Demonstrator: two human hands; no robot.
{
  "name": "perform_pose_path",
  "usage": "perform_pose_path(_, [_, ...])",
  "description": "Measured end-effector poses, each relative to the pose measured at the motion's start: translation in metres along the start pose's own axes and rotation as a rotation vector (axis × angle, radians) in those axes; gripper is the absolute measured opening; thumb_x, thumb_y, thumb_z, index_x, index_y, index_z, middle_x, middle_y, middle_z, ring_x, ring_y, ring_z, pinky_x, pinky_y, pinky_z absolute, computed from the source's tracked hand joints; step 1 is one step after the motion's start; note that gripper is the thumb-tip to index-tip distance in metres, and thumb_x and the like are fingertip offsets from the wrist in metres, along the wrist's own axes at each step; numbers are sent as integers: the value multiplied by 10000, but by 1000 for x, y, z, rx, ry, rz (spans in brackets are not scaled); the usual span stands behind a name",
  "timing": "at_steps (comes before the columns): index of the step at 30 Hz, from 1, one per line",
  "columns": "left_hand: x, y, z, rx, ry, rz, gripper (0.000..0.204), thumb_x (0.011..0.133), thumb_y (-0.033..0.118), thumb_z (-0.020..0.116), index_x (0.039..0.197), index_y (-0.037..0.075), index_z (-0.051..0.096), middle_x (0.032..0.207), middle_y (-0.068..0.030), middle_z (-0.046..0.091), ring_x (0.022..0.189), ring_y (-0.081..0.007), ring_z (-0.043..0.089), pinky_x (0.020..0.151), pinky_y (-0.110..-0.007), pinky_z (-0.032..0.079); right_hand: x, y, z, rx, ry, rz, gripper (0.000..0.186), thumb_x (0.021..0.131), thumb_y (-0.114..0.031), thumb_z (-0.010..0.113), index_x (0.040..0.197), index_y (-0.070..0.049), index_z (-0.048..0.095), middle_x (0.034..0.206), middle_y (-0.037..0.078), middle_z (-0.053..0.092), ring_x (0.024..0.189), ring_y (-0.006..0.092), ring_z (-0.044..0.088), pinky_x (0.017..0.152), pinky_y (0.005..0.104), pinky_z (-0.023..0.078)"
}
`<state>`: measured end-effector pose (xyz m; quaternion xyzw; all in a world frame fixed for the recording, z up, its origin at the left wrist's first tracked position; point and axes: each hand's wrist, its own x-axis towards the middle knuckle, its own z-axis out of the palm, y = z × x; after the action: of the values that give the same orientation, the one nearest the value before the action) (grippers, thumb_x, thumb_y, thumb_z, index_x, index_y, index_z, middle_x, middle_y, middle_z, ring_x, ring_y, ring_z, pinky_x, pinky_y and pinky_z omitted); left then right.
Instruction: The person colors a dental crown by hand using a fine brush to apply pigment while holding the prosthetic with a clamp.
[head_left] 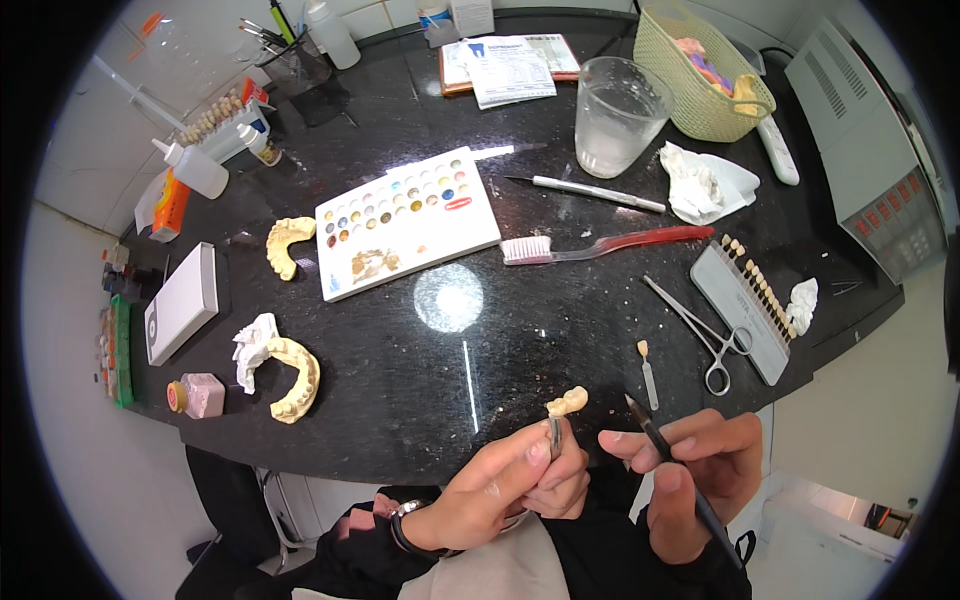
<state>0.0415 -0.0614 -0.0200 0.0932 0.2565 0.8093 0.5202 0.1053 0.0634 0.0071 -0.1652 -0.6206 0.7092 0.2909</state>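
My left hand is closed round a slim metal holder, mostly hidden by the fingers. At its upper end sits a small cream dental bridge of joined tooth crowns. To the right, my right hand pinches a thin dark-handled brush, its pointed tip up and left, apart from the bridge. Just beyond that tip lies a single shade-guide tooth on a metal stem. A porcelain palette with rows of coloured wells and brown smears rests farther off, left of centre.
Two dental models lie at the left. Scissor-handled forceps, a shade guide and a red toothbrush lie right. Farther back stand a clear cup and a basket. The black table's front edge runs near my arms.
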Motion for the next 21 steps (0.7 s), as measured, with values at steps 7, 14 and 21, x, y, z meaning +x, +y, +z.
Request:
perform_pose_path(7, [-10, 8, -5, 94, 59, 63, 315, 924, 321, 257, 756, 65, 326, 602, 11, 246, 528, -97, 237, 506, -231, 251, 3, 3, 12, 0, -152, -9, 301, 775, -186, 598, 811, -9, 358, 673, 143, 529, 535, 137, 545, 596, 305, 521])
perform_pose_path(14, [-24, 20, -11, 299, 115, 108, 293, 925, 306, 269, 792, 54, 338, 655, 1, 298, 562, -89, 278, 515, -221, 259, 3, -5, 34, -100, -176, -25, 311, 773, -200, 604, 812, -23, 351, 704, 203, 582, 554, 139, 572, 508, 204, 465])
perform_pose_path(21, [-32, 38, -14, 354, 89, 95, 321, 913, 339, 294, 779, 55, 360, 641, -12, 336, 573, -106, 318, 547, -240, 300, 6, -10, 46, -121, -250, -70, 291, 777, -177, 596, 814, -12, 360, 731, 227, 586, 564, 141, 577, 514, 201, 475])
